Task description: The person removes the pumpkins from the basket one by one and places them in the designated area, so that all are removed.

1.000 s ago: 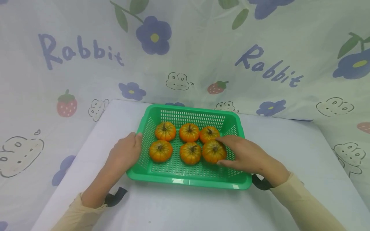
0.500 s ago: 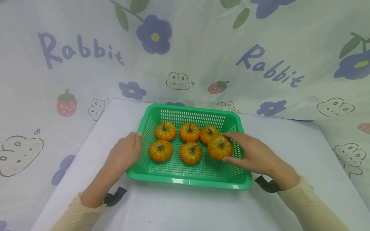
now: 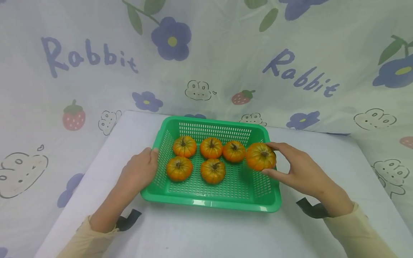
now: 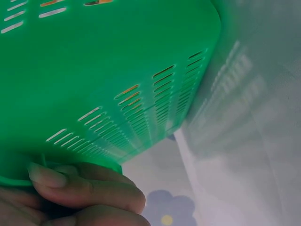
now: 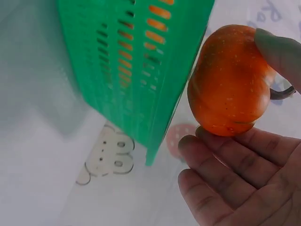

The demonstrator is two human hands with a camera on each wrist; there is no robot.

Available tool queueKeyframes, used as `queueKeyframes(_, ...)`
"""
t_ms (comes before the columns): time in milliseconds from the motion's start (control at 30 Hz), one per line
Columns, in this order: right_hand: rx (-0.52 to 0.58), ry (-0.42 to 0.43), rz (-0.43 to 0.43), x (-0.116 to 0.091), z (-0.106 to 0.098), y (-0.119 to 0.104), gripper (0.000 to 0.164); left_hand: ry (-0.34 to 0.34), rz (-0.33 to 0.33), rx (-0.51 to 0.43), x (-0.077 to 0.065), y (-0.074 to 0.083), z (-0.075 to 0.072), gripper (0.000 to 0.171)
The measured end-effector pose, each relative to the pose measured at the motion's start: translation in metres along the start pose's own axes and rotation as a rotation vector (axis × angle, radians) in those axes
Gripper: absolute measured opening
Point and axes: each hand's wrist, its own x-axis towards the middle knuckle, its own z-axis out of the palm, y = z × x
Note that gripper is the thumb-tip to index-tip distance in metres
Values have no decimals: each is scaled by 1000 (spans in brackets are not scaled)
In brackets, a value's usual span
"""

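My right hand (image 3: 298, 170) pinches a small orange pumpkin (image 3: 260, 156) between thumb and fingers. The pumpkin is raised over the right wall of a green plastic basket (image 3: 200, 203); in the right wrist view the held pumpkin (image 5: 230, 80) is beside the basket's rim, its stem turned away from the wall. My left hand (image 3: 139, 168) grips the basket's left rim, and the left wrist view shows its fingers (image 4: 89, 190) curled under that rim. Inside the basket sit several more pumpkins, among them one at the back right (image 3: 234, 151) and one at the front middle (image 3: 213, 171).
The basket stands on a white-covered table (image 3: 322, 168). Behind it hangs a pale cloth (image 3: 222, 53) printed with flowers, rabbits and strawberries. A black strap (image 3: 313, 208) hangs at the right wrist, and another strap (image 3: 129, 220) at the left.
My right hand has lifted the pumpkin from the basket's front right and carried it rightward to the right rim. The left hand and the basket have stayed in place.
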Motion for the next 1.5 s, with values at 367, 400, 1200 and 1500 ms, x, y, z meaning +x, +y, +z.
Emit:
queueKeyframes(367, 11, 111, 69, -15, -11, 17, 76, 2, -2, -1, 0, 0, 0, 52)
queueKeyframes(400, 15, 118, 78, -16, -12, 18, 76, 3, -1, -1, 0, 0, 0, 52)
queueKeyframes(1200, 38, 116, 331, -24, -8, 70, 81, 14, 5, -1, 0, 1, 1, 52)
queueKeyframes(1500, 41, 50, 359, -18, 8, 84, 84, 18, 8, 1, 1, 0, 1, 54)
